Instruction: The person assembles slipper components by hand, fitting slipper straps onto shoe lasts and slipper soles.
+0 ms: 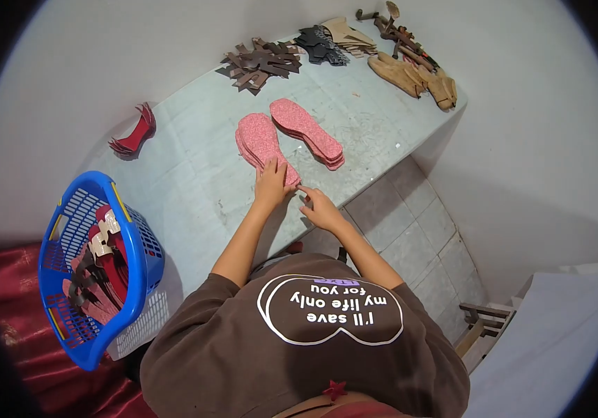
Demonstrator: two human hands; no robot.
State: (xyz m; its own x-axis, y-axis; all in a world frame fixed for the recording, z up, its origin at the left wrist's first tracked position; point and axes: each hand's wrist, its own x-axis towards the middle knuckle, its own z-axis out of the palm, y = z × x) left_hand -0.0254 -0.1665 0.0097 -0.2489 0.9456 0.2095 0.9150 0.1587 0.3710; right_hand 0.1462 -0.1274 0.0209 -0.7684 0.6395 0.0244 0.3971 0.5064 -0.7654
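Note:
A stack of pink speckled insoles (260,136) lies on the table with its narrow heel end towards me. My left hand (271,187) is laid over that end, its fingers across the top piece and round the side of the stack. My right hand (322,210) is just beside the heel end; its index finger reaches to the stack's edge while the other fingers are bent and apart from it. A second stack of pink insoles (306,132) rests to the right, touched by neither hand.
Brown cut pieces (263,64), black pieces (321,46), beige pieces (350,36), shoe lasts (398,74) and hand tools (403,36) line the table's back. Dark red pieces (136,132) lie left. A blue basket (121,306) holds more parts. A wooden stool (484,324) stands right.

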